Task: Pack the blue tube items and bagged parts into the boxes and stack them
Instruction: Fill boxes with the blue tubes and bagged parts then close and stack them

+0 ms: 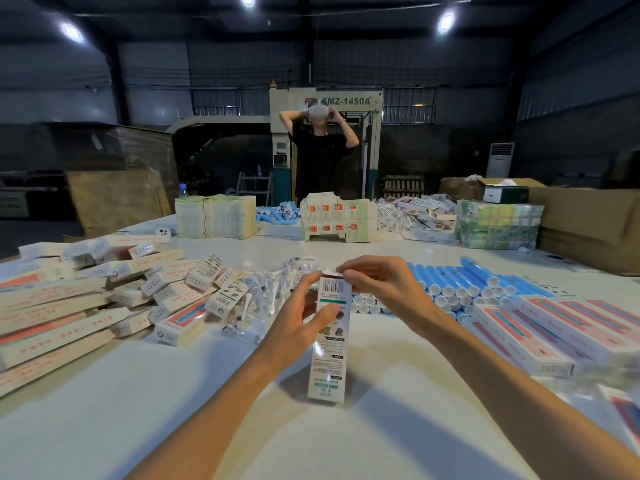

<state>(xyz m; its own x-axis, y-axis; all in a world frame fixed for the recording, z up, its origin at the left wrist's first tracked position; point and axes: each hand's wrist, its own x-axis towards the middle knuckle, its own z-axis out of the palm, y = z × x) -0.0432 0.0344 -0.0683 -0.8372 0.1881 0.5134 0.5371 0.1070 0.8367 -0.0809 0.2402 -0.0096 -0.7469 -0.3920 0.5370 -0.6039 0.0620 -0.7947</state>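
Obs.: my left hand (301, 318) has its fingers (306, 285) clamped round the upper half of one box (329, 362), thumb across the printed face. The box stands on end, slightly tilted, in front of me over the surface (173, 403); whether its lower end touches I cannot tell. My right hand (381, 284) has its fingers pressed together in a pinch on the top flap (330, 271) of that box. They cover the opening, so flap tucked or loose: unclear; contents: hidden. Just behind my right hand lie the blue tubes (460, 282), stacked in rows with white ends toward me, the nearest ones partly hidden by my wrist. Behind my left hand is the heap of bagged parts (268, 289), clear bags with small white pieces too fine to make out. To the left, a loose heap of closed boxes (86, 299), cut off at the frame edge. To the right, a neat row of boxes (540, 327) side by side, blurred and cut off toward the corner. Far side of the surface: bundles of flat cartons (214, 216), a second pile of tubes (278, 211), more bags, detail soft. A person (318, 154) stands beyond, arms raised to the head
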